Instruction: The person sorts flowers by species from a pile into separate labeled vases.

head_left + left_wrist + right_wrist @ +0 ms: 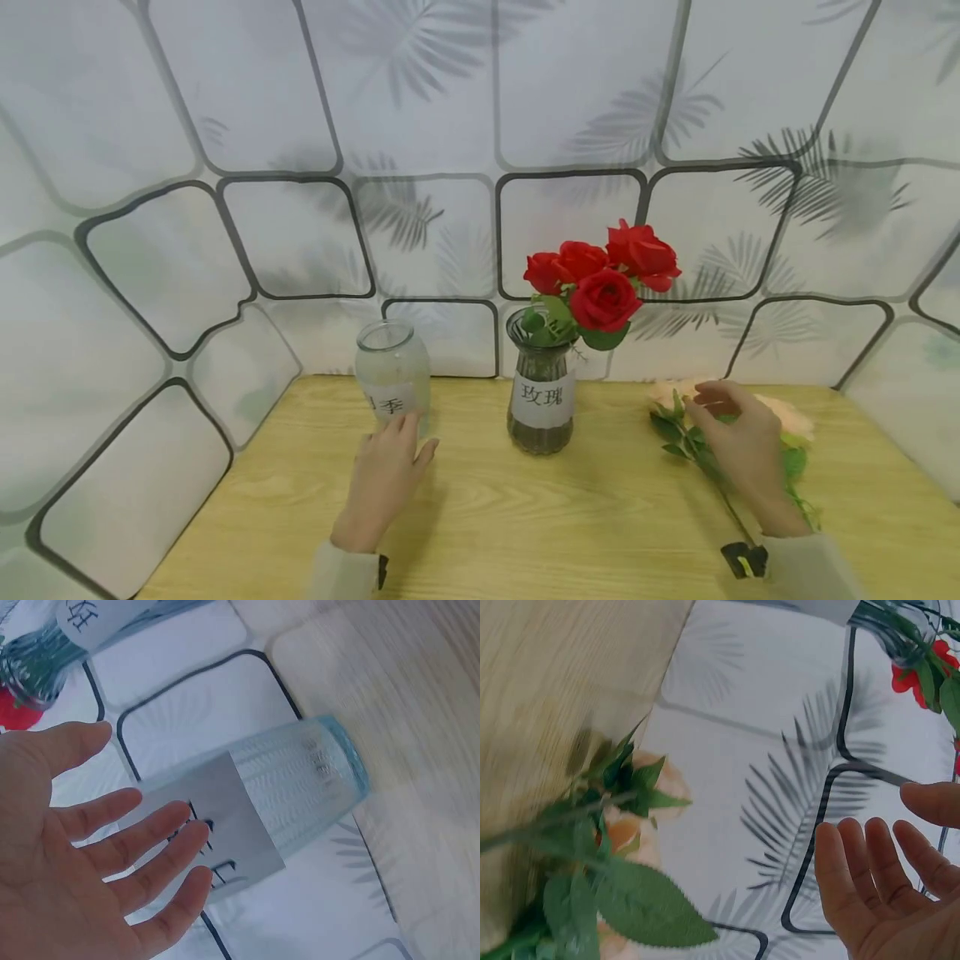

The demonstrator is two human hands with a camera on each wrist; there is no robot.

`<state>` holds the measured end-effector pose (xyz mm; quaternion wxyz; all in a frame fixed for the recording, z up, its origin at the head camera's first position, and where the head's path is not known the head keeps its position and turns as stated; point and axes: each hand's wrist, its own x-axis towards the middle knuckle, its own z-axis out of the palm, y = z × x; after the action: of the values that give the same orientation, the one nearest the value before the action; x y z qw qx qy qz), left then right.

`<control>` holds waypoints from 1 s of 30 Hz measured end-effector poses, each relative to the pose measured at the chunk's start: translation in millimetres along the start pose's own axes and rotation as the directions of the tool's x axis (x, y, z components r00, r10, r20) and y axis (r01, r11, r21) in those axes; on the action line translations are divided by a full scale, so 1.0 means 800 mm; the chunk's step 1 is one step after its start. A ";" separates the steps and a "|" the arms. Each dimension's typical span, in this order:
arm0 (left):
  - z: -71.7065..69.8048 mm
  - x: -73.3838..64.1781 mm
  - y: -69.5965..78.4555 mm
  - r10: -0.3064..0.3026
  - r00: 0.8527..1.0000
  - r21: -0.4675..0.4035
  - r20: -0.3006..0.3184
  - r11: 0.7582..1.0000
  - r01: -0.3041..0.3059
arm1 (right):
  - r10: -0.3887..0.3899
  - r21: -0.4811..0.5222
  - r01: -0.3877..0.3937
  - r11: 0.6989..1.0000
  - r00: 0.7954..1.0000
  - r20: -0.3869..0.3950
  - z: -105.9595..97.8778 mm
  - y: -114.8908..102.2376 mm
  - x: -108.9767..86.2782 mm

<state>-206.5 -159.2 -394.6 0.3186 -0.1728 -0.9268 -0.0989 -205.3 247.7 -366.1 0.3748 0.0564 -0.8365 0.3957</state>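
Note:
My left hand (384,479) reaches in front of a clear glass vase (392,367) with a white paper label. Its fingers are spread and relaxed, holding nothing; whether they touch the label (214,825) I cannot tell. My right hand (742,450) hovers over peach-coloured roses (787,417) with green leaves, which lie on the table. In the right wrist view the right hand (900,892) is loosely bent with nothing in it, apart from the leaves (645,900). It partly hides the flowers in the head view.
Between the hands stands a second, ribbed glass vase (542,433) with a white label and several red roses (606,300) in it. The wood-grain table (495,533) ends at a patterned backdrop (435,242). A small dark item (745,560) shows by the right cuff.

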 end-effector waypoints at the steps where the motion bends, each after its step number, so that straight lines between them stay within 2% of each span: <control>1: -0.003 -0.002 -0.004 -0.004 1.000 -0.007 -0.015 1.000 0.004 | -0.005 -0.010 0.005 1.000 1.000 -0.002 -0.007 0.005 -0.001; 4: -0.008 -0.007 -0.015 -0.043 0.999 -0.047 -0.028 0.998 0.042 | 0.011 -0.048 -0.011 0.999 1.000 0.008 -0.030 0.017 -0.006; 8: -0.004 -0.011 -0.023 -0.156 0.988 -0.150 0.003 0.977 0.155 | 0.058 -0.103 -0.054 0.993 0.998 0.035 -0.054 0.033 -0.014; 10: 0.001 -0.013 -0.026 -0.226 0.974 -0.199 0.029 0.953 0.228 | 0.075 -0.118 -0.069 0.991 0.996 0.045 -0.062 0.041 -0.018; 13: 0.011 -0.013 -0.035 -0.329 0.940 -0.261 0.086 0.903 0.340 | 0.081 -0.131 -0.075 0.989 0.996 0.039 -0.074 0.050 -0.021; 15: 0.017 -0.011 -0.042 -0.387 0.911 -0.304 0.144 0.858 0.413 | 0.080 -0.156 -0.072 0.985 0.996 0.046 -0.082 0.056 -0.022; 17: 0.024 -0.007 -0.048 -0.437 0.876 -0.358 0.205 0.799 0.483 | 0.079 -0.183 -0.067 0.981 0.995 0.055 -0.089 0.060 -0.020; 19: 0.030 -0.004 -0.054 -0.477 0.838 -0.433 0.265 0.718 0.545 | 0.105 -0.216 -0.086 0.973 0.991 0.080 -0.095 0.063 -0.017; 21: 0.035 0.000 -0.059 -0.497 0.808 -0.511 0.318 0.627 0.587 | 0.134 -0.244 -0.105 0.964 0.985 0.108 -0.098 0.065 -0.015; 24: 0.043 0.006 -0.066 -0.505 0.782 -0.595 0.366 0.519 0.613 | 0.189 -0.280 -0.143 0.949 0.971 0.148 -0.100 0.067 -0.013; 25: 0.045 0.008 -0.068 -0.503 0.778 -0.609 0.375 0.499 0.616 | 0.209 -0.287 -0.158 0.945 0.965 0.158 -0.102 0.067 -0.012; 27: 0.049 0.012 -0.071 -0.505 0.772 -0.624 0.386 0.473 0.621 | 0.247 -0.307 -0.186 0.934 0.953 0.175 -0.107 0.070 -0.011; 30: 0.055 0.017 -0.074 -0.500 0.770 -0.635 0.397 0.456 0.623 | 0.296 -0.349 -0.212 0.913 0.933 0.207 -0.116 0.076 -0.009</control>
<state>-263.6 -197.4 -425.0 0.0974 0.0233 -0.8290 -0.5502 -170.1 353.1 -370.8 0.2131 -0.0648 -0.9310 0.2893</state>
